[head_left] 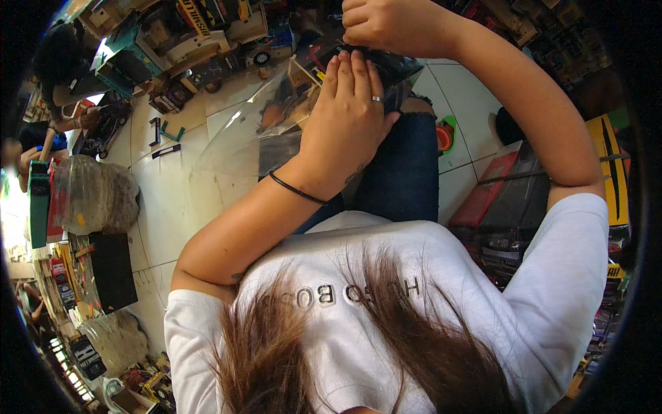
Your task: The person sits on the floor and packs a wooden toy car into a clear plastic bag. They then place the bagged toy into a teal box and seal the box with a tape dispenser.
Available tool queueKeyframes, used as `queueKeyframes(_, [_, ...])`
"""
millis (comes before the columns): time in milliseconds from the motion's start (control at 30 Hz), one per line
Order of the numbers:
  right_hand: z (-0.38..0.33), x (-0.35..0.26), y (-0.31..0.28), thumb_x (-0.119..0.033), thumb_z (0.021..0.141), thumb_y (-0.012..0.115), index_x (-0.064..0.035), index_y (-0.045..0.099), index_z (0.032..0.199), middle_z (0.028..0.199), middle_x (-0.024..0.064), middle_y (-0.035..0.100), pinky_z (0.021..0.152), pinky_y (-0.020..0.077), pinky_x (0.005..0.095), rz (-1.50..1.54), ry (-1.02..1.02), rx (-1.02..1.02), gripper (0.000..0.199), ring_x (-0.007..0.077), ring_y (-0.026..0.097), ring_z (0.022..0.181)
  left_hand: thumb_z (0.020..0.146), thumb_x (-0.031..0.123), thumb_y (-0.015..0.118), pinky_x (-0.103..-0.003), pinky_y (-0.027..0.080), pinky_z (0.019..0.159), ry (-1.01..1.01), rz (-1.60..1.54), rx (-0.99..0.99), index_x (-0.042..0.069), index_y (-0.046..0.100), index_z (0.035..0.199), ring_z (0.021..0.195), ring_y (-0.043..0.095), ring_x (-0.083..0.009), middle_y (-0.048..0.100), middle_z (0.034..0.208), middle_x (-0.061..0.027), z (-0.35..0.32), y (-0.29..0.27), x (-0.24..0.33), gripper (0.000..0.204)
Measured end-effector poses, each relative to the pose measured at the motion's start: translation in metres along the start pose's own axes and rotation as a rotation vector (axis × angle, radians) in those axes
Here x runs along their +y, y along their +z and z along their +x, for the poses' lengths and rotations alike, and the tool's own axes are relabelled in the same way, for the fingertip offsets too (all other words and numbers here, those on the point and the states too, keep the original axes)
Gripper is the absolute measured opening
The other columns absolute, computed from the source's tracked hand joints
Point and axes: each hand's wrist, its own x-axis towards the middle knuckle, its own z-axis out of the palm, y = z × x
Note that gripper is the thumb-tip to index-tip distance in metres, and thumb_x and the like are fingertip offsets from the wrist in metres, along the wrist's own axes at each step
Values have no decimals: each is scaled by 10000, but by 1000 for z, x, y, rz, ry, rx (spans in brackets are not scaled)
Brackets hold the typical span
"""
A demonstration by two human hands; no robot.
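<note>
My left hand (347, 103) lies palm down with its fingers stretched out, on clear plastic film (238, 134) over a dark object (400, 67) at my knees. That object looks like part of a toy truck, but the film's glare and my hands hide most of it. Loose film spreads out to the left of my left wrist. Just beyond the left fingertips, my right hand (376, 26) is closed with the fingers curled down against the dark object's far side. Whatever it pinches is hidden.
Small black brackets (165, 151) and a green one (172, 131) lie on the tiled floor. Toy trucks (207, 41) crowd the far side. At left, another person's hand (86, 119) is by a dark toy vehicle (107, 131). Plastic-wrapped bundles (96, 193) and red-black panels (489, 186) flank me.
</note>
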Motion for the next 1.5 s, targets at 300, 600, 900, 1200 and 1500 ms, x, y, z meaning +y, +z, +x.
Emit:
queueKeyframes(300, [-6,-12,2,-160,727,555,-65,588,697,790,57,586,776,455,317,-24,8,-40,106,223,567,836,878,354,547,-426,328,1077,-11,-90,49,-140,510,1188,1201,487,-381,516,1231,-308,-2,-6,-5,584])
queueKeyframes(600, [-7,-20,0,-147,744,555,-42,614,730,820,70,589,788,453,328,32,114,-59,121,239,563,850,856,270,558,-401,370,1009,37,1,108,-111,586,1087,1135,502,-334,572,1138,-241,0,-12,-8,447])
queueKeyframes(900, [-10,-27,-10,-133,799,538,-2,638,750,873,100,588,803,455,354,190,200,-34,172,267,550,889,807,283,610,-436,295,990,-54,-32,224,4,617,1071,1143,445,-282,546,1105,-132,6,-25,-6,384])
queueKeyframes(1200, [-13,-22,-5,-126,765,547,-11,639,729,855,102,574,785,457,367,206,194,-10,151,271,548,880,836,331,608,-449,212,1078,-106,152,43,66,620,1117,1180,462,-261,553,1169,-106,4,-32,-14,387])
queueKeyframes(1500, [-9,-12,-3,-114,707,565,-17,646,722,817,121,587,774,465,382,249,176,-44,128,295,569,861,846,300,604,-442,323,1076,89,-20,4,-79,531,1210,1162,505,-353,513,1259,-250,-5,-22,13,530])
